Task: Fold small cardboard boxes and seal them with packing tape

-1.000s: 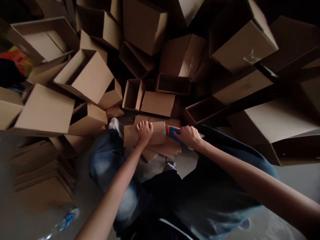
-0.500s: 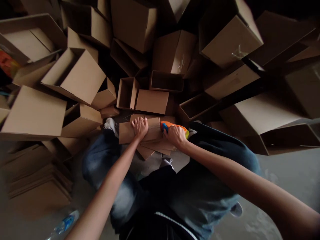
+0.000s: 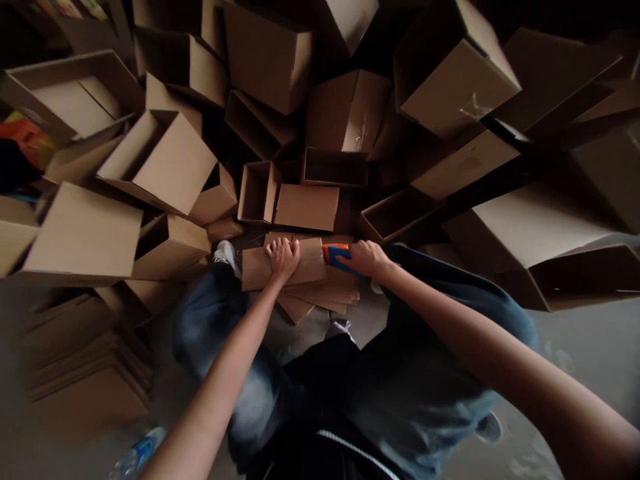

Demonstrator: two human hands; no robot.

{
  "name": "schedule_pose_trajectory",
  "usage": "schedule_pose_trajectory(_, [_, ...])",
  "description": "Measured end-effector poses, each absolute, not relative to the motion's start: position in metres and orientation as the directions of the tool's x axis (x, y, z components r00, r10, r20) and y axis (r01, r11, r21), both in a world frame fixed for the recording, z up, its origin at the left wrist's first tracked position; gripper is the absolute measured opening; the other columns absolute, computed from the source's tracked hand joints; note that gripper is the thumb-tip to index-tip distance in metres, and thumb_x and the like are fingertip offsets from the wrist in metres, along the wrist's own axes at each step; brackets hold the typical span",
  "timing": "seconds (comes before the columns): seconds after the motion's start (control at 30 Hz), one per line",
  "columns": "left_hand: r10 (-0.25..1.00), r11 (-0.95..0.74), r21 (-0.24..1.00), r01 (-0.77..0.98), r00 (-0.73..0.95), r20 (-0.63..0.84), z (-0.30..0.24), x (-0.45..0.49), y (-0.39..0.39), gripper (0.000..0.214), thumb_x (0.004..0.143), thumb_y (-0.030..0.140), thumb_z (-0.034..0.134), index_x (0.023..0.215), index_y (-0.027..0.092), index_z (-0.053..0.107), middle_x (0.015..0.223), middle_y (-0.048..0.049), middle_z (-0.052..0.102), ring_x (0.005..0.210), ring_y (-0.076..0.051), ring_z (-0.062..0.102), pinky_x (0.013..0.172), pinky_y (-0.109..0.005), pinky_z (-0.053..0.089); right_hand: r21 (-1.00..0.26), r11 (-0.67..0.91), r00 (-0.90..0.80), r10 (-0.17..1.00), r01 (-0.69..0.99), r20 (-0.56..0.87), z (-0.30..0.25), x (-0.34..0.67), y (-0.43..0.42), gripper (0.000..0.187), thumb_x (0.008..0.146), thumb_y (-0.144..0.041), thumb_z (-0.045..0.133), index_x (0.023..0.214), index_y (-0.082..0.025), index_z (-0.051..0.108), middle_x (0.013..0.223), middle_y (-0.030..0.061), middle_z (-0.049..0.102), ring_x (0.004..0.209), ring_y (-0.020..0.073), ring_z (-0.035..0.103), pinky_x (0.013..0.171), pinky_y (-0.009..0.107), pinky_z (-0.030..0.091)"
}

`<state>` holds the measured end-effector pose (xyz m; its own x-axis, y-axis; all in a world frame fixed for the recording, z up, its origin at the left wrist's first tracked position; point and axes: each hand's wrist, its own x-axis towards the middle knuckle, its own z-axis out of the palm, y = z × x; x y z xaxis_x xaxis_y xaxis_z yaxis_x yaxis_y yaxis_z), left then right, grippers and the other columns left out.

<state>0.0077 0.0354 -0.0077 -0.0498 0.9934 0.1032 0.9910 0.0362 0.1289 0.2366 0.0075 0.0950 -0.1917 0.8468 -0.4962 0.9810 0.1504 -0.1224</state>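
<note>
Cardboard piece (image 3: 311,260) lies at centre atop flat cardboard sheets (image 3: 325,293). Left hand (image 3: 283,259) presses palm-down on it, fingers slightly spread. Right hand (image 3: 367,258) clasps a blue-and-orange tool (image 3: 335,255) at its right end. Cardboard boxes (image 3: 175,160) crowd the far side; bottle (image 3: 140,452), near left.

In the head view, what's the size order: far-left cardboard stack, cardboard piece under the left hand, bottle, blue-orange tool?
1. Cardboard stack
2. Cardboard piece under the left hand
3. Bottle and tool, unranked: picture edge cuts the bottle, right hand partly hides the tool.
</note>
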Motion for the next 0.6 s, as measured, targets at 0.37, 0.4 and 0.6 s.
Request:
schedule_pose_trajectory(0.37, [0.997,-0.005,0.095,0.995,-0.003,0.083,-0.01,-0.002,0.02,0.037,0.103,0.045,0.04,0.101,0.018,0.066,0.112,-0.0152,0.069,0.115,-0.031,0.058,0.11,-0.047,0.032,-0.253,0.143,-0.275,0.725,0.957,-0.631,0.09,0.301,0.048,0.057,0.091,-0.066,0.057,0.112,-0.018,0.078,0.1,0.0108,0.078,0.091,0.0234,0.072,0.074,0.026,0.049])
schedule_pose_trajectory(0.4, [0.996,-0.008,0.096,0.995,0.0,0.084,-0.01,-0.002,0.02,0.037,0.104,0.044,0.04,0.101,0.018,0.065,0.112,-0.0149,0.069,0.115,-0.031,0.058,0.11,-0.047,0.032,-0.264,0.138,-0.274,0.753,0.955,-0.598,0.093,0.307,0.047,0.057,0.093,-0.066,0.054,0.11,-0.018,0.079,0.095,0.0107,0.077,0.087,0.023,0.071,0.072,0.026,0.047])
schedule_pose_trajectory(0.6, [0.997,-0.015,0.12,0.993,0.006,0.077,-0.005,0.0,0.02,0.032,0.103,0.041,0.044,0.099,0.018,0.065,0.111,-0.0142,0.069,0.115,-0.031,0.058,0.11,-0.047,0.033,-0.355,0.024,-0.209,0.846,0.934,-0.491,0.1,0.333,0.037,0.058,0.099,-0.06,0.045,0.107,-0.014,0.08,0.088,0.0124,0.075,0.081,0.0212,0.068,0.069,0.026,0.043])
